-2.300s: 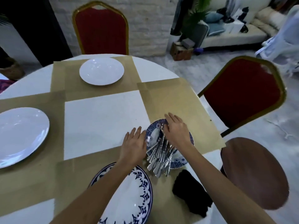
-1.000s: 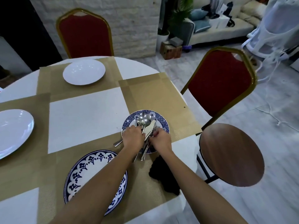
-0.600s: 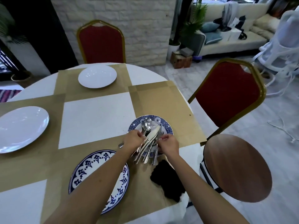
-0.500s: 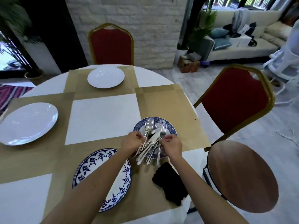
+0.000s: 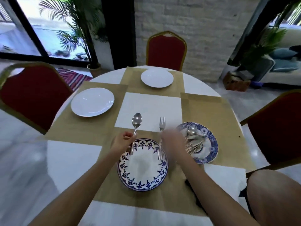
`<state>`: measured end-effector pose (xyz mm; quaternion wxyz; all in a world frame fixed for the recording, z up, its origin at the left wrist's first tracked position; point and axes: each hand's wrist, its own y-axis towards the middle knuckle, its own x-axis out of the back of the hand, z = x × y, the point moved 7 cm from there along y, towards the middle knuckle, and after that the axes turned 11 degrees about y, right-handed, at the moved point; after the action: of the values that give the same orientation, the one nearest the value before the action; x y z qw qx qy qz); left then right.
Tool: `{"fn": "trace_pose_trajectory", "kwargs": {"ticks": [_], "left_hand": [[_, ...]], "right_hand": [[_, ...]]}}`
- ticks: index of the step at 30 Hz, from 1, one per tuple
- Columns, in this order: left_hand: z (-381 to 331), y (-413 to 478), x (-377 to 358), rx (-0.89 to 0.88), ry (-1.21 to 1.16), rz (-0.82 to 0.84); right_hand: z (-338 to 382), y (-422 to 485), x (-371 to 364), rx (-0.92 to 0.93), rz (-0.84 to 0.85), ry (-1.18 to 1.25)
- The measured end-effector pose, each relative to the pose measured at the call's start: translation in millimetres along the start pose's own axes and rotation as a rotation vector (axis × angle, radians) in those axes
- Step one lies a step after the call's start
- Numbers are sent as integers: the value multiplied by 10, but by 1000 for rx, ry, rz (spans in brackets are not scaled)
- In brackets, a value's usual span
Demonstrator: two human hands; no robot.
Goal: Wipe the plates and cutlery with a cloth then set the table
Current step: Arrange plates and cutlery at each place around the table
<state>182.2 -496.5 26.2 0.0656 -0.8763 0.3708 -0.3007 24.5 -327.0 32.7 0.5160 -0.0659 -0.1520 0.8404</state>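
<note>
- Head view: the left grip pinches the spoon by its handle, over the blue-patterned plate on the bench.
- The right grip is blurred just beside the fork; whether it holds the fork cannot be told.
- Both pieces look light, stiff and slick, so a mid-handle pinch suits them.

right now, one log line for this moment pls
left hand: holds spoon | right hand: blurred, beside fork | both over blue plate | other cutlery on small plate
</note>
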Motion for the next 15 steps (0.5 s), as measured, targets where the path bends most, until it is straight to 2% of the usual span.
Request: {"fn": "trace_pose_trajectory", "kwargs": {"ticks": [5, 15], "left_hand": [[698, -50, 575, 129, -18, -43], [1377, -82, 924, 155, 44, 43]], "right_hand": [[-176, -225, -822, -89, 116, 93], [-501, -641, -1662, -84, 35, -37]]}}
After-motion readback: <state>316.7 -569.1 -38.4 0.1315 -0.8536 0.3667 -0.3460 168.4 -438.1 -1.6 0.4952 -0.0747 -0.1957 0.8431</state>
